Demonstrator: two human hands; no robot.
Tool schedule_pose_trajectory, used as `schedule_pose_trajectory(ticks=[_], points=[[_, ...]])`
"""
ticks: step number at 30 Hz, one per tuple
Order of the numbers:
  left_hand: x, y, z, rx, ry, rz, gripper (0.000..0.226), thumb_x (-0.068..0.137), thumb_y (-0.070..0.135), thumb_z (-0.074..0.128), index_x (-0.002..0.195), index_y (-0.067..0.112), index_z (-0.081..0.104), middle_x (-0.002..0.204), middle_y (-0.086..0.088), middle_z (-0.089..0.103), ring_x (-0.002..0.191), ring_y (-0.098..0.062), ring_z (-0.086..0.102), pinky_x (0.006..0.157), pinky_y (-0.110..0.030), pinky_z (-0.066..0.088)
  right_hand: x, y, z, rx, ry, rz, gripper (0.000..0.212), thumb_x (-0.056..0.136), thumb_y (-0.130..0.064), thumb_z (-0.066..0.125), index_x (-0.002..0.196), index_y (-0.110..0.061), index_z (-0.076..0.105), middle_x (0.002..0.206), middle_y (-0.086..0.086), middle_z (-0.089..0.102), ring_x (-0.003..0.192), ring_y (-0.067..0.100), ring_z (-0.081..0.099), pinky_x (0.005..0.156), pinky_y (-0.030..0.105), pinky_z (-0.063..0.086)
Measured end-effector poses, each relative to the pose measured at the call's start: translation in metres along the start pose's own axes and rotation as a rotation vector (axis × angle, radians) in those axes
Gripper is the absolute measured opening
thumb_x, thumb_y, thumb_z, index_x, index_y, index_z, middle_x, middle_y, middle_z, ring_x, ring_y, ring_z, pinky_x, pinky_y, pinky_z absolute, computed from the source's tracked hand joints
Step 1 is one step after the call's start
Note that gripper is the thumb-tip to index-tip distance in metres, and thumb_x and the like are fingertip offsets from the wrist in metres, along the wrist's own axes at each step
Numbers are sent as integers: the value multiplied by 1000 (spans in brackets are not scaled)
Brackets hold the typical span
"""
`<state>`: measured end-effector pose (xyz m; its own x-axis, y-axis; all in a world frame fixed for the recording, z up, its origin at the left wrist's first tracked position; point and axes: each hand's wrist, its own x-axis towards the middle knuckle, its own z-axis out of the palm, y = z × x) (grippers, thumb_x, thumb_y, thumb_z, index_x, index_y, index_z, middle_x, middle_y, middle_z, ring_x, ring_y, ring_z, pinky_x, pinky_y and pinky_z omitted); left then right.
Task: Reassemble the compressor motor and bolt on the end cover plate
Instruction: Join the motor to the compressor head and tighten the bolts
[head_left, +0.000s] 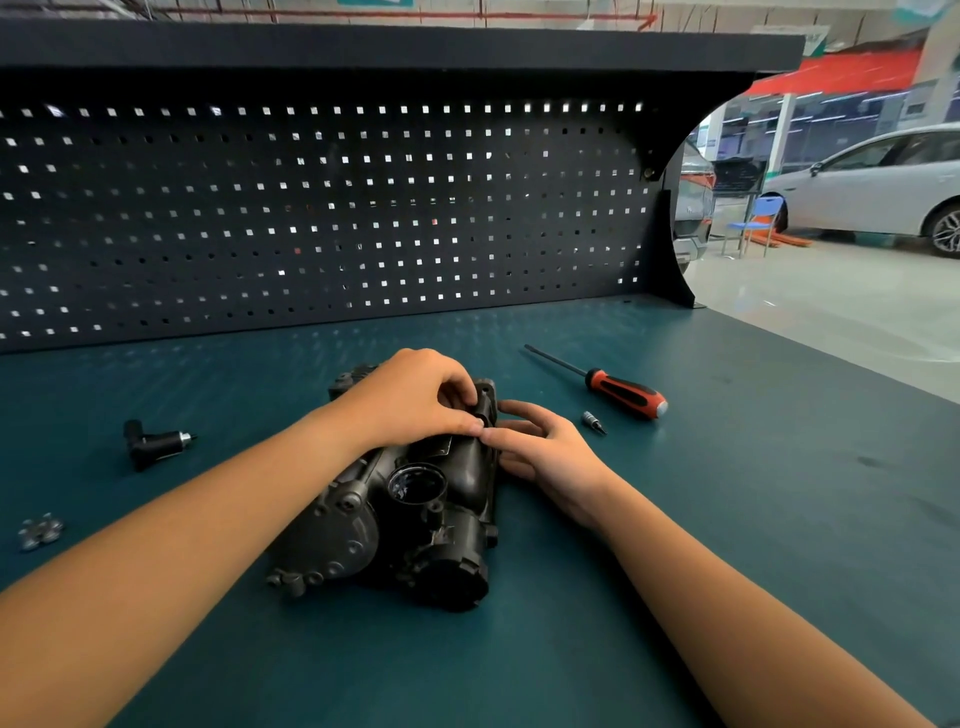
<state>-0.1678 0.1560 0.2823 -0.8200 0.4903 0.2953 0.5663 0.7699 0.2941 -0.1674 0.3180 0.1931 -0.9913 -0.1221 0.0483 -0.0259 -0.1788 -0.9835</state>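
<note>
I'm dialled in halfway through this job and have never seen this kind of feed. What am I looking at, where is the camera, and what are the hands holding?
There is no machine here: one wide-angle camera worn on a person's head looks forward and down at their two bare hands. On the teal workbench lies the dark compressor motor. The left hand curls over its far end; the right hand rests against its right side with relaxed fingers, index finger meeting the left thumb. Whether a small part sits between thumb and finger I cannot tell. Loose on the bench: a red-and-black screwdriver and a small bit to the right, a black elbow-shaped fitting to the left, small metal fasteners at the far left. Neither hand holds a tool.
</note>
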Motion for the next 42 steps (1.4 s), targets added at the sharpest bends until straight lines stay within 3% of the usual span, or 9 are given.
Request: schedule_pose_trajectory(ticks=[4, 13, 18, 23, 26, 32, 37, 39, 42], points=[[-1, -1, -2, -37, -19, -23, 22, 72, 27, 78, 90, 18, 70, 75, 19, 60, 71, 12, 54, 63, 1, 38, 0, 0, 1, 12, 27, -37, 50, 76, -10, 74, 120, -19, 53, 110, 4, 62, 93, 11, 64, 75, 20, 51], [-4, -4, -4, -21, 31, -13, 24, 75, 28, 77, 96, 18, 73, 79, 15, 61, 72, 12, 52, 64, 1, 37, 1, 3, 4, -23, 114, -71, 42, 68, -16, 80, 102, -27, 59, 114, 9, 61, 100, 20, 64, 94, 35, 50], [-4, -2, -2, 18, 37, 21, 25, 78, 28, 74, 100, 17, 73, 96, 6, 71, 84, -2, 56, 68, -7, 35, 0, 2, 5, -5, 71, -35, 49, 74, -11, 74, 120, -11, 56, 103, 5, 67, 95, 16, 66, 89, 29, 51], [-4, 0, 1, 50, 60, 30, 25, 80, 28, 72, 102, 17, 73, 101, 4, 71, 95, -7, 60, 73, -12, 33, -2, 3, 9, 62, 50, -24, 61, 78, -8, 70, 134, -13, 47, 106, 1, 67, 91, 8, 66, 77, 19, 50], [-5, 1, 1, 57, 77, 38, 26, 80, 27, 72, 103, 16, 73, 103, 3, 71, 97, -8, 60, 70, -10, 33, -3, 4, 12, 106, 67, -38, 63, 77, -7, 70, 135, -10, 46, 107, 3, 67, 92, 11, 67, 80, 22, 51], [-3, 4, 2, 38, 86, 49, 23, 78, 24, 73, 100, 16, 74, 100, 2, 72, 93, -9, 61, 72, -12, 34, -6, 2, 15, 173, 12, -25, 39, 80, -1, 62, 118, -10, 57, 84, -3, 74, 77, 11, 70, 66, 18, 54], [-4, 3, 3, 47, 93, 28, 24, 79, 27, 73, 101, 17, 74, 101, 4, 71, 91, -7, 58, 72, -15, 33, -9, 1, 17, 149, 15, -19, 18, 82, -5, 61, 97, -12, 68, 91, 7, 72, 80, 17, 68, 78, 27, 56], [-4, 3, 4, 60, 98, 27, 25, 80, 29, 72, 101, 17, 73, 102, 4, 71, 93, -7, 58, 70, -13, 32, -11, 0, 19, 148, 1, -1, 18, 85, -7, 58, 100, -12, 67, 93, 7, 70, 81, 21, 66, 84, 36, 53], [-5, 1, 6, 63, 101, 29, 26, 81, 29, 70, 103, 16, 72, 104, 4, 70, 94, -7, 57, 66, -5, 31, -12, 1, 24, 202, -61, 61, 20, 89, -11, 51, 104, -14, 64, 86, 3, 68, 72, 20, 65, 70, 34, 55]])
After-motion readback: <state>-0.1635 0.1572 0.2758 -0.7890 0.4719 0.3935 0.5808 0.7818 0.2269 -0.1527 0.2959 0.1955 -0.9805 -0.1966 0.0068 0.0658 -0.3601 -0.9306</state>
